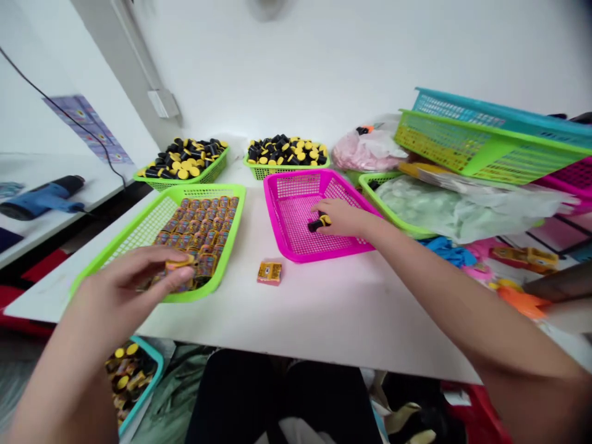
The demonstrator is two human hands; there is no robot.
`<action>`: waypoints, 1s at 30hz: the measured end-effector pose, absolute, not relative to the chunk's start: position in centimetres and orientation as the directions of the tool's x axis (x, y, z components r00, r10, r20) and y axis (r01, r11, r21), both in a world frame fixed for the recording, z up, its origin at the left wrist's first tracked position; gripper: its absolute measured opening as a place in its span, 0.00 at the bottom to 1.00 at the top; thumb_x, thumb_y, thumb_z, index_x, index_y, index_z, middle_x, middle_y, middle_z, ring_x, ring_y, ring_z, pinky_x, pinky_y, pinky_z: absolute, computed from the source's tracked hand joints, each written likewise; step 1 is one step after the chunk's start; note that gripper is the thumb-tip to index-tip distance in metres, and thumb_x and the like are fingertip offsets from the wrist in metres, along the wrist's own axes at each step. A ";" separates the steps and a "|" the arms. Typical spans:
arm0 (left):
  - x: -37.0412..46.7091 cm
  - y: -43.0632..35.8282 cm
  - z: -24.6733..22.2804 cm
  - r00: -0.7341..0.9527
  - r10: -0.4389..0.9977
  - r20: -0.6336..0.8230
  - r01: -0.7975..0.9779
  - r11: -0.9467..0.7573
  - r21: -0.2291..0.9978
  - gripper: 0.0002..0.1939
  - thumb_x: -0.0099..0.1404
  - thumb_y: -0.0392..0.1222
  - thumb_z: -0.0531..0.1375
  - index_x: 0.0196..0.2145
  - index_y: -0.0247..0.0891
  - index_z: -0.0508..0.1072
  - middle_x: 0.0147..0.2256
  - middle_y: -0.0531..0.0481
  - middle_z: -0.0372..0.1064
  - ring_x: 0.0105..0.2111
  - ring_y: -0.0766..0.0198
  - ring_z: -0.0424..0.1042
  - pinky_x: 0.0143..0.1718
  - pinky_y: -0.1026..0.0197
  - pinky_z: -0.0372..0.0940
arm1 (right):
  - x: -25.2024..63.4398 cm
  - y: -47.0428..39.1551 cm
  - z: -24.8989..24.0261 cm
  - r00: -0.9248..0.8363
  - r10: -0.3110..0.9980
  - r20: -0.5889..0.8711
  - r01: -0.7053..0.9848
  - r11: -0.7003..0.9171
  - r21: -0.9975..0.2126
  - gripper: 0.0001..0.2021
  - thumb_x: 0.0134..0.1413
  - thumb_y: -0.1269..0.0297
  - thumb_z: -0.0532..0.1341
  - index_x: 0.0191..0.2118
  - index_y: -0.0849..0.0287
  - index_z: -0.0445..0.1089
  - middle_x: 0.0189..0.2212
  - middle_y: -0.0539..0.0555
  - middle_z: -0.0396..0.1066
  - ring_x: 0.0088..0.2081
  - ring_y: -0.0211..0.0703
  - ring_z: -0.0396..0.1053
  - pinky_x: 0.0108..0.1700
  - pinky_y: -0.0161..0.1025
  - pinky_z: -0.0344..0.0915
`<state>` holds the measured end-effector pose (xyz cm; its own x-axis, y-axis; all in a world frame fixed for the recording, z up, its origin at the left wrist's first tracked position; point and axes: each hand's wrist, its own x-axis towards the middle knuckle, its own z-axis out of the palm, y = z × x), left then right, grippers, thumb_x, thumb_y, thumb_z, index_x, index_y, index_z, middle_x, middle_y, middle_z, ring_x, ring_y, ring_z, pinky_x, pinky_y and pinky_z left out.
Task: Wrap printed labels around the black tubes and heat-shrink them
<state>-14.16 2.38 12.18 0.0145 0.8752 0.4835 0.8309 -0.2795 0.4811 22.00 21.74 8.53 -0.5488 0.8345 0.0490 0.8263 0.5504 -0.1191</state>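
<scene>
My left hand (134, 277) is over the near corner of a green basket (139, 231), thumb and fingers closed round a small yellow-topped container (179, 264). Rows of small containers in brown-and-gold printed wraps (203, 225) fill much of that basket. Inside the pink basket (296, 203), my right hand (340, 219) grips small black containers with yellow lids (320, 222); how many is partly hidden by the fingers. Between the two baskets, on the white table, lies a small stack of gold printed sleeves (269, 272).
Two green baskets (217, 163) (252, 169) of black-and-yellow containers stand at the back. Stacked baskets (481, 148) and plastic bags (430, 203) crowd the right. A blue heat gun (44, 197) lies on the left table. Below the table's front edge is a teal basket (150, 385).
</scene>
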 end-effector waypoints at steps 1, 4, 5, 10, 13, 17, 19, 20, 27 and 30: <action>-15.4 2.5 12.4 -0.056 0.893 0.446 0.879 -0.167 0.446 0.13 0.59 0.56 0.64 0.35 0.47 0.78 0.34 0.56 0.77 0.29 0.62 0.75 0.29 0.63 0.69 | 21.5 22.8 8.3 -0.553 0.832 -0.038 0.833 0.552 -0.050 0.21 0.50 0.66 0.65 0.52 0.55 0.71 0.49 0.60 0.72 0.53 0.60 0.66 0.51 0.54 0.64; -17.7 3.2 12.7 -0.205 0.920 0.333 0.939 0.088 0.334 0.15 0.58 0.58 0.62 0.34 0.46 0.79 0.25 0.56 0.75 0.21 0.61 0.72 0.23 0.63 0.64 | 20.3 24.3 7.8 -0.551 0.826 -0.118 0.831 0.556 0.007 0.15 0.48 0.71 0.64 0.44 0.55 0.77 0.40 0.61 0.76 0.51 0.64 0.67 0.49 0.57 0.63; -18.0 3.4 12.5 -0.219 0.932 0.288 0.940 0.122 0.318 0.15 0.58 0.57 0.62 0.34 0.45 0.79 0.24 0.55 0.75 0.21 0.61 0.71 0.23 0.63 0.63 | 20.2 24.3 7.8 -0.568 0.817 -0.097 0.822 0.570 -0.013 0.14 0.48 0.72 0.64 0.42 0.55 0.78 0.37 0.60 0.77 0.50 0.63 0.68 0.48 0.56 0.64; -17.1 4.8 11.0 -0.090 0.977 0.192 0.932 0.015 0.363 0.18 0.61 0.56 0.59 0.38 0.41 0.79 0.37 0.48 0.78 0.28 0.61 0.72 0.34 0.62 0.66 | 21.1 21.5 8.8 -0.481 0.837 0.260 0.724 0.547 -0.420 0.15 0.53 0.61 0.63 0.48 0.53 0.75 0.40 0.56 0.76 0.40 0.52 0.73 0.42 0.48 0.69; -16.6 5.6 10.1 -0.028 0.981 0.190 0.932 -0.043 0.360 0.18 0.62 0.55 0.59 0.41 0.41 0.79 0.38 0.47 0.77 0.29 0.61 0.72 0.35 0.61 0.66 | 21.7 18.5 8.6 -0.256 0.893 0.369 0.502 0.449 -0.739 0.23 0.50 0.57 0.67 0.53 0.53 0.69 0.42 0.56 0.75 0.38 0.47 0.73 0.39 0.46 0.71; -16.5 5.5 10.5 -0.026 0.988 0.149 0.948 -0.023 0.319 0.20 0.66 0.54 0.56 0.46 0.41 0.78 0.38 0.46 0.77 0.33 0.57 0.74 0.37 0.59 0.67 | 22.2 15.2 7.2 -0.024 0.891 0.453 0.212 0.447 -0.869 0.19 0.46 0.60 0.71 0.44 0.54 0.68 0.39 0.55 0.73 0.38 0.42 0.72 0.37 0.40 0.69; -15.9 4.4 11.3 -0.094 0.957 0.274 0.958 0.013 0.285 0.21 0.69 0.53 0.52 0.51 0.40 0.75 0.42 0.44 0.77 0.36 0.56 0.75 0.39 0.57 0.68 | 22.5 14.4 6.6 0.013 0.888 0.459 0.129 0.454 -0.882 0.17 0.44 0.62 0.72 0.40 0.53 0.68 0.37 0.54 0.73 0.37 0.41 0.73 0.36 0.38 0.69; -15.3 3.7 11.7 -0.116 0.917 0.381 0.962 0.008 0.274 0.21 0.70 0.52 0.52 0.52 0.40 0.73 0.44 0.44 0.76 0.38 0.56 0.76 0.40 0.58 0.68 | 22.6 14.1 6.4 0.016 0.890 0.456 0.111 0.451 -0.885 0.17 0.43 0.63 0.73 0.39 0.53 0.68 0.36 0.54 0.73 0.36 0.41 0.73 0.35 0.38 0.69; -7.2 3.4 7.0 0.508 0.794 0.334 0.816 -0.568 0.107 0.14 0.72 0.40 0.52 0.50 0.39 0.73 0.49 0.45 0.74 0.47 0.60 0.75 0.51 0.59 0.69 | 22.8 13.9 5.7 -0.054 0.843 0.535 0.143 0.537 -0.831 0.19 0.44 0.62 0.72 0.44 0.51 0.70 0.43 0.54 0.75 0.42 0.46 0.75 0.47 0.47 0.73; -5.3 5.8 3.5 0.603 0.769 0.213 0.794 -0.603 -0.072 0.16 0.69 0.30 0.52 0.52 0.30 0.72 0.54 0.36 0.70 0.55 0.53 0.70 0.56 0.51 0.66 | 22.6 13.9 5.2 -0.086 0.821 0.564 0.157 0.570 -0.806 0.18 0.45 0.63 0.72 0.44 0.52 0.71 0.43 0.54 0.75 0.42 0.46 0.75 0.49 0.48 0.73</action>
<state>-5.32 5.78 3.49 0.6033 0.7685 0.2129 0.7941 -0.6035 -0.0719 22.64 13.90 5.20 -0.0858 0.8212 0.5641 0.1572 0.5703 -0.8063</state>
